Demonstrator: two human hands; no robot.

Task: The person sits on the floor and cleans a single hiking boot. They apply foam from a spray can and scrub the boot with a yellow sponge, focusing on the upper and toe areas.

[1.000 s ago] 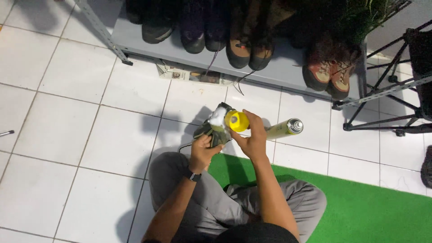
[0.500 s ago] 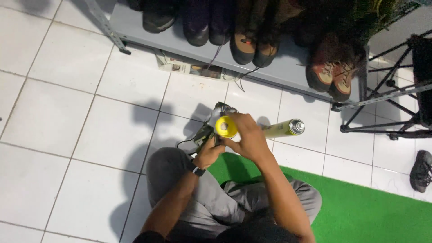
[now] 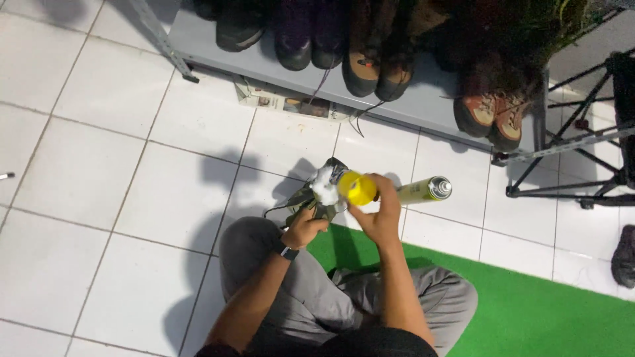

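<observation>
Fingers of the right hand (image 3: 380, 215) wrap a yellow spray can (image 3: 358, 188) at frame centre, aimed at white foam (image 3: 323, 184) on the dark shoe (image 3: 316, 197), which the left hand (image 3: 305, 228) grips from below. Keeping the shoe steady and the nozzle close would likely spread foam evenly.

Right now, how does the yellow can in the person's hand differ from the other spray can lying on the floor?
The held can is gripped in the right hand, its yellow end toward the camera; the floor can lies on its side on the white tiles, untouched. The held can is beside the white foam on the shoe; the floor can shows a bare metal end. Both look yellowish.
</observation>
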